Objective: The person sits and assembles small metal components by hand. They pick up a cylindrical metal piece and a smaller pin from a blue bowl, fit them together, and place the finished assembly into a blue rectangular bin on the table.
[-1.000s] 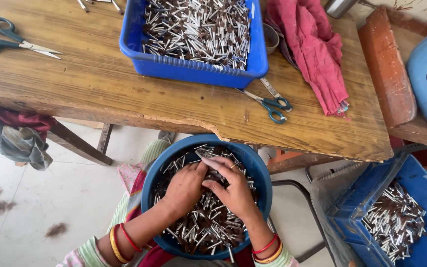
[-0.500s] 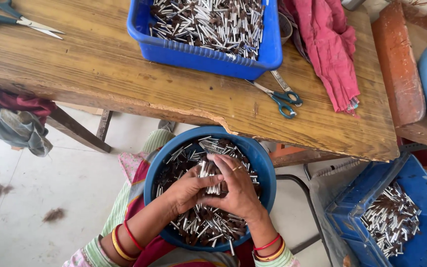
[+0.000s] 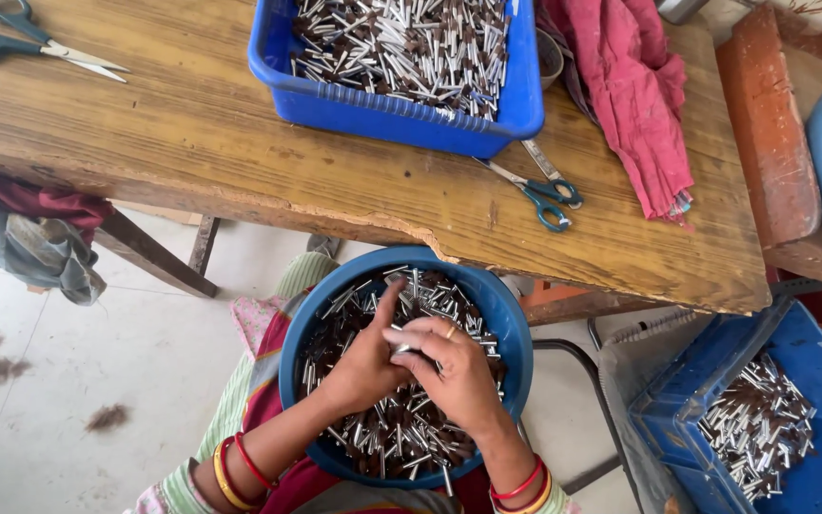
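Round blue basin [image 3: 511, 328] of small metal pieces [image 3: 382, 433]: left hand [image 3: 365, 362], right hand [image 3: 454, 376], fingers pinching pieces together; best gathered in small, aligned bunches.

Red and yellow bangles circle both wrists; a ring sits on the right hand [image 3: 459, 376]

L hand [image 3: 365, 366] + R hand [image 3: 457, 376] | in round blue bowl [image 3: 501, 314] | metal pieces [image 3: 401, 433]

Scissors [image 3: 539, 186], pink cloth [image 3: 635, 90], wooden table [image 3: 192, 133]
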